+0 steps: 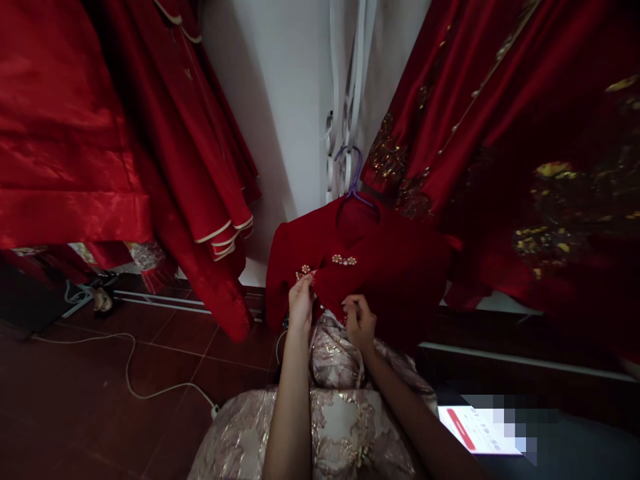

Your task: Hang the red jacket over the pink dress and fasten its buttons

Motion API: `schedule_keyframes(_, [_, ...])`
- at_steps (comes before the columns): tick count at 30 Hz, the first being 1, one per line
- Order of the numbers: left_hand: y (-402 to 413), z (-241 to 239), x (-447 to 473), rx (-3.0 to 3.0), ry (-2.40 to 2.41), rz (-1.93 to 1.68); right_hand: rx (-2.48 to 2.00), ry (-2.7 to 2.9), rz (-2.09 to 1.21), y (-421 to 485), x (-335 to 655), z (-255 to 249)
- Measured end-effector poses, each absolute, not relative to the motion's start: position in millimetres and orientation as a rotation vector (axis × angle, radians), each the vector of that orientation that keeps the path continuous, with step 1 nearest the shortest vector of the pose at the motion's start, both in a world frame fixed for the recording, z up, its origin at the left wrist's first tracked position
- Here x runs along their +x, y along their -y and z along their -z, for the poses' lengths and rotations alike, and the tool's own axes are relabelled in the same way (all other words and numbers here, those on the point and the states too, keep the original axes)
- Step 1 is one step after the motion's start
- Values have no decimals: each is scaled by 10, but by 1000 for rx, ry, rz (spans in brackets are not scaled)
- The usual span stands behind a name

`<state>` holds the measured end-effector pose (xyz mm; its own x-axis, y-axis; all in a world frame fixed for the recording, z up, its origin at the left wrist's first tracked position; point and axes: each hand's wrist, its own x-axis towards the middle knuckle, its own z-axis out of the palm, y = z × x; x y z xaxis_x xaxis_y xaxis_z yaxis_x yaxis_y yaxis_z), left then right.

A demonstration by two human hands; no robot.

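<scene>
A red jacket (400, 267) hangs in front of me on a purple hanger (356, 175). Two jewelled ornaments with pearl-like beads show on its front, one of them a brooch-like clasp (345, 260) near the neckline. My left hand (301, 301) pinches the jacket's front edge just below the other ornament (303, 271). Closed fingers of my right hand (359, 320) grip the opposite front edge, lower down. Between the hands the jacket parts over a pale pink and gold brocade garment (335, 353).
Red garments (75, 133) hang at left, and gold-embroidered red ones (555, 200) at right. A white metal rack (345, 87) holds the hanger. A white cable (131, 373) crosses the tiled floor. A lit phone screen (475, 430) lies at lower right.
</scene>
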<state>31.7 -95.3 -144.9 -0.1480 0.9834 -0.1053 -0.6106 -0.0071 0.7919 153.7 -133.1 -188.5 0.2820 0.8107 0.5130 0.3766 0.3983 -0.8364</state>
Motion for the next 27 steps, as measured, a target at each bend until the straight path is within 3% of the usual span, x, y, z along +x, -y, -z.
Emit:
schedule_keyframes(5, [977,1320,398,982,-1482,-1720,-1206,1324,-420,1321,1532,1871])
schedule_keyframes(8, [1052,1142,467,1614,-1718,-1853,-1206,1340,-412,1314,1529,1865])
schedule_keyframes(11, [1033,948,506,2326,-1652,-1545,-1192,1358,-417,1311,1528,1859])
schedule_keyframes(16, [812,724,475,2867,-1636,-1152,-1211,1364,-430,1293,1536,1866])
schedule_keyframes(23, [640,640,441,3238,-1349,-1026,-1205,1222,-474,1315,1503,1835])
schedule_keyframes(27, [537,689,411,3351,-1235,-1019,-1064,1065,-523,1333,1487,1522])
